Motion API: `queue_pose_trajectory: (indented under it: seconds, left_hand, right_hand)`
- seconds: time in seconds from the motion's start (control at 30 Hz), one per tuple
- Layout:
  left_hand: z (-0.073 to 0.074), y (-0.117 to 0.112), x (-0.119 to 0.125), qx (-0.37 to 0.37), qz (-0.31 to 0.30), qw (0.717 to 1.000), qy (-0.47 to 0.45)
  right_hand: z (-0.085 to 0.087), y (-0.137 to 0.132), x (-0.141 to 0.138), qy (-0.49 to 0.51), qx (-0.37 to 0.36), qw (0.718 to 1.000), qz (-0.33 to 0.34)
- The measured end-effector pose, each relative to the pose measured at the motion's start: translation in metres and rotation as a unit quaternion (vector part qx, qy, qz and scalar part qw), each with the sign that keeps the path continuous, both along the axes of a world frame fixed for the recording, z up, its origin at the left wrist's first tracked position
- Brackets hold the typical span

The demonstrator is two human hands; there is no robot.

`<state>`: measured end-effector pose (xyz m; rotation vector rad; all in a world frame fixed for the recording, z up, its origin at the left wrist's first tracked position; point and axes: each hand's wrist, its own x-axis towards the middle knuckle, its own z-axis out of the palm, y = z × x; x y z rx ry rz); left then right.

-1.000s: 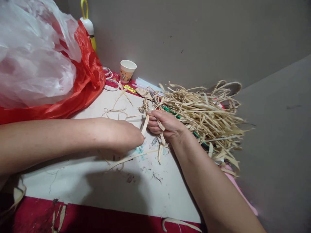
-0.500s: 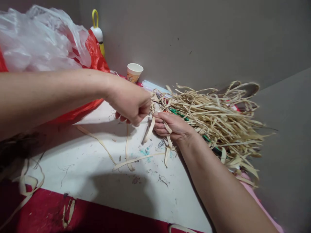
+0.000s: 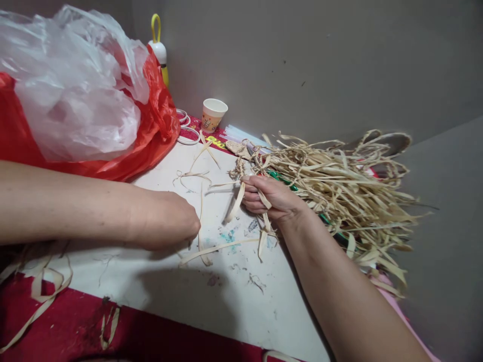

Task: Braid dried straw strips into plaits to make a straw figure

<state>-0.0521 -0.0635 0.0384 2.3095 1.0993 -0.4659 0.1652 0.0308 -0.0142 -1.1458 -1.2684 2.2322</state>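
Note:
My right hand (image 3: pixel 266 197) is closed around pale dried straw strips (image 3: pixel 235 203), thumb on top, with loose ends hanging out below the fingers. A twisted straw braid (image 3: pixel 238 168) lies just beyond the thumb. My left hand (image 3: pixel 173 221) is low over the white board, back up and knuckles bent; its fingers are hidden beneath it. Close by, a thin straw strip (image 3: pixel 200 229) runs along the board, and another straw strip (image 3: pixel 222 246) lies across it. Beside my right hand spreads a big bundle of dried straw (image 3: pixel 339 186), with something green partly showing underneath.
A red plastic bag (image 3: pixel 160 120) with clear plastic stands at the left. Behind the white board (image 3: pixel 241 301) are a paper cup (image 3: pixel 214 116), white rings (image 3: pixel 188 134) and pale sticks (image 3: pixel 245 137). A grey wall (image 3: pixel 302 65) rises at the back. Loose straw hangs over the red front edge.
My left hand has moved left and down, away from my right hand, and now covers part of a strip on the board. My right hand keeps its hold; the view shifted slightly.

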Motion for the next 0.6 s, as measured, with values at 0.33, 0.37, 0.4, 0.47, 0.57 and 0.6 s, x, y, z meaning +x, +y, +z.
queue_pose_trajectory:
  seconds: [0.33,0.37,0.4,0.47,0.57,0.6]
  left_hand:
    - [0.018,0.002,-0.001,0.025,-0.044,0.999,-0.001]
    - [0.022,0.002,0.000,0.024,-0.034,0.999,-0.014]
    - [0.024,0.003,0.001,0.030,-0.026,0.999,-0.021]
    - [0.028,0.007,0.003,0.067,-0.008,0.998,-0.007]
    - [0.032,0.017,0.001,0.177,0.042,0.982,0.057]
    - [0.034,0.021,-0.001,0.214,0.054,0.973,0.069]
  right_hand:
    - [-0.001,0.000,0.000,0.001,0.004,1.000,0.006]
    - [-0.001,0.000,0.000,0.001,0.004,1.000,0.007]
    - [-0.001,0.000,0.000,0.002,0.004,1.000,0.007]
    - [-0.001,0.000,0.000,0.002,0.004,1.000,0.009]
    - [-0.001,0.000,0.000,0.002,0.006,1.000,0.010]
    - [-0.001,0.000,0.001,0.002,0.007,1.000,0.011]
